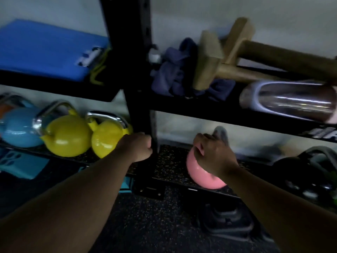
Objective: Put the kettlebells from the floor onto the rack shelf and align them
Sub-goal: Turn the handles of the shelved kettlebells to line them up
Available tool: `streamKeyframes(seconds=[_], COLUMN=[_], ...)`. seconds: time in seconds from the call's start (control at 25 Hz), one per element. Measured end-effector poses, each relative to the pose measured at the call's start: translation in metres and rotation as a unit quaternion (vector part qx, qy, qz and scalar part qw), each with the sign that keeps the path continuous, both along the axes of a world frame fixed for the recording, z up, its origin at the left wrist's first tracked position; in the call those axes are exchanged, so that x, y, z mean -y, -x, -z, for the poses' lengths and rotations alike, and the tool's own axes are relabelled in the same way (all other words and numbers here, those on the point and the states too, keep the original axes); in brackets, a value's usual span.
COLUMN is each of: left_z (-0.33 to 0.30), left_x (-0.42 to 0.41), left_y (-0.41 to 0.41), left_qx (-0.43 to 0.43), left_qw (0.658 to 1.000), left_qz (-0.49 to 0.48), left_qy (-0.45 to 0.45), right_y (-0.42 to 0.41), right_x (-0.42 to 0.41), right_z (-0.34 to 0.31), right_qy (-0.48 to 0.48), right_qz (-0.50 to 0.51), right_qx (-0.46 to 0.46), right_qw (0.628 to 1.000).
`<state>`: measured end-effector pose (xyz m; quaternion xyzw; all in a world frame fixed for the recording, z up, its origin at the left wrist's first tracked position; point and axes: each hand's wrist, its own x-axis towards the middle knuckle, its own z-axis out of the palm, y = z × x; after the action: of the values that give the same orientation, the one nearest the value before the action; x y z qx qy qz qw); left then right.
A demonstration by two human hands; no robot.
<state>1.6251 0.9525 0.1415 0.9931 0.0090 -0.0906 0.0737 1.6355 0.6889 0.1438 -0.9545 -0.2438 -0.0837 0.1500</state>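
A pink kettlebell (pixel 202 172) rests on the speckled bottom shelf (pixel 169 167) of the black rack, right of the upright post (pixel 135 84). My right hand (pixel 213 154) is shut on its grey handle. My left hand (pixel 138 147) grips the post just above the shelf. Left of the post, two yellow kettlebells (pixel 67 136) (pixel 107 138) and a blue kettlebell (pixel 20 126) stand in a row on the same shelf. A black kettlebell (pixel 306 168) sits at the far right of the shelf.
The upper shelf holds a blue pad (pixel 45 50), a bundle of blue cloth (pixel 180 73), wooden parallettes (pixel 228 53) and a steel bottle (pixel 288 101). A teal item (pixel 21 167) lies at lower left. A black object (pixel 226 218) sits on the dark floor in front.
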Motion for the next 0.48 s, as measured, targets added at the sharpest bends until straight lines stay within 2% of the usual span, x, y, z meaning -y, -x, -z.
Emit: streamKeyframes(seconds=[0.16,0.28,0.48], left_z=[0.009,0.011,0.015], left_x=[-0.097,-0.175,-0.229], left_y=[0.035,0.048,0.030], left_qx=[-0.006,0.028,0.065], left_qw=[0.999,0.998,0.994], left_qz=[0.009,-0.015,-0.068], left_qy=[-0.038,-0.058,-0.056], right_y=[0.022,0.037,0.016], right_x=[-0.098,-0.177,-0.262], right_z=[0.021,0.029,0.044], right_qy=[0.009,0.006,-0.083], right_qz=[-0.018,-0.008,0.016], right_qx=[-0.019,-0.047,-0.122], right_qw=[1.000,0.999,0.989])
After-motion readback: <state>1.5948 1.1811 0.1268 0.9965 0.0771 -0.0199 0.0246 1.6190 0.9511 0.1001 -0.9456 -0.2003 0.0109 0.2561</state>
